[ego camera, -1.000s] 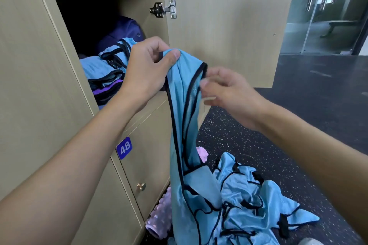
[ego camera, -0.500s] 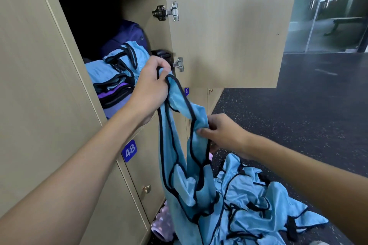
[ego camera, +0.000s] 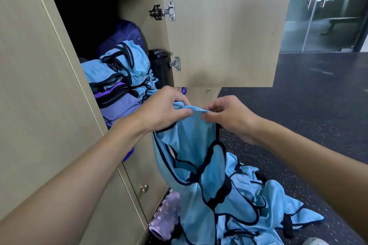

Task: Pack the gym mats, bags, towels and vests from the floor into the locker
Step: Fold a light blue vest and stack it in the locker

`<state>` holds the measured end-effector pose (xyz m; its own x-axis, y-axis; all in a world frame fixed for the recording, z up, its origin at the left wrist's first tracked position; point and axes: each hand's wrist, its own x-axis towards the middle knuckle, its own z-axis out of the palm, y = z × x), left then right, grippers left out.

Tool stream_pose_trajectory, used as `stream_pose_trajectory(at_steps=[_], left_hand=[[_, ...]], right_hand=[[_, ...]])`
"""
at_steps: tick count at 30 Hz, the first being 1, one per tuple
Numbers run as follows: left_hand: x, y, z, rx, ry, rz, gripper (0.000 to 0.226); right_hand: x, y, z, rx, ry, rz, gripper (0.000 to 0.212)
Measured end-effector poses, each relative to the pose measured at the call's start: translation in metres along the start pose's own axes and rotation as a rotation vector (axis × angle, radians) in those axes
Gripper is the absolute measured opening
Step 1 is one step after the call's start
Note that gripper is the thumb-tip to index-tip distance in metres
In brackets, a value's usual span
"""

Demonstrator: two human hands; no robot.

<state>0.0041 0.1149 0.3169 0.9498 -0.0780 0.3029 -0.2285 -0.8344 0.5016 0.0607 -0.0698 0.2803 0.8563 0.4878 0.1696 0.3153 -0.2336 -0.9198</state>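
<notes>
Both hands were busy: the left grip (ego camera: pixel 161 111) and right grip (ego camera: pixel 229 117) were each clamped on the top edge of one blue vest (ego camera: pixel 191 149), fingers pinching the cloth, the two nearly touching. The vest hung from them just in front of the locker (ego camera: pixel 139 16), below its opening. Its lower end was down at the pile of vests (ego camera: pixel 264 201) on the floor (ego camera: pixel 308 109); couldn't tell if it touched.

Change vs half a second earlier: the left grip had been up at the locker mouth and the right grip lower, on the vest's middle. Since then the right had come up to the top edge and the left had dropped to meet it. My read: squaring or folding the vest before it goes in. Not stowed yet.

Locker, with its door (ego camera: pixel 219 26) swung open to the right:
- a stack of blue vests (ego camera: pixel 119 67) near the front
- purple folded cloth (ego camera: pixel 119 105) under that
- a dark purple bag (ego camera: pixel 125 34) at the far back
- a black box-like item (ego camera: pixel 159 65) by the right wall; couldn't tell what it was

Looked like there was room on top of the stack.

Left on the floor were the pile and a pink knobbly roller (ego camera: pixel 165 217) against the lower doors. Several vests to go; roughly mid-job, I'd judge.
</notes>
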Motion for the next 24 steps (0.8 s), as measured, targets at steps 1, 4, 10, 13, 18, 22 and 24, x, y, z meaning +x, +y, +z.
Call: stream_pose_trajectory(at_steps=[1,4,10,13,18,22,24], left_hand=[[0.000,0.001,-0.001,-0.007,0.059,0.001,0.016],[0.002,0.002,-0.006,-0.039,0.280,-0.025,0.017],[0.000,-0.002,-0.012,0.014,0.314,-0.086,0.012],[0.000,0.002,-0.010,0.047,0.326,-0.063,0.012],[0.001,0.008,-0.015,0.035,0.438,-0.067,0.009],[0.002,0.015,-0.014,-0.187,0.323,-0.189,0.008],[0.003,0.022,-0.015,-0.352,0.286,-0.260,0.004]], right_hand=[[-0.001,0.002,0.000,-0.045,-0.033,0.009,0.006],[-0.003,0.005,-0.002,-0.265,-0.091,0.016,0.014],[0.001,0.002,-0.012,-0.443,0.212,-0.067,0.013],[0.003,0.003,-0.016,-0.397,0.311,-0.056,0.009],[0.003,-0.003,-0.019,-0.297,0.319,-0.087,0.017],[0.003,0.001,-0.023,-0.309,0.325,0.001,0.029],[0.003,0.003,-0.026,-0.285,0.325,0.097,0.030]])
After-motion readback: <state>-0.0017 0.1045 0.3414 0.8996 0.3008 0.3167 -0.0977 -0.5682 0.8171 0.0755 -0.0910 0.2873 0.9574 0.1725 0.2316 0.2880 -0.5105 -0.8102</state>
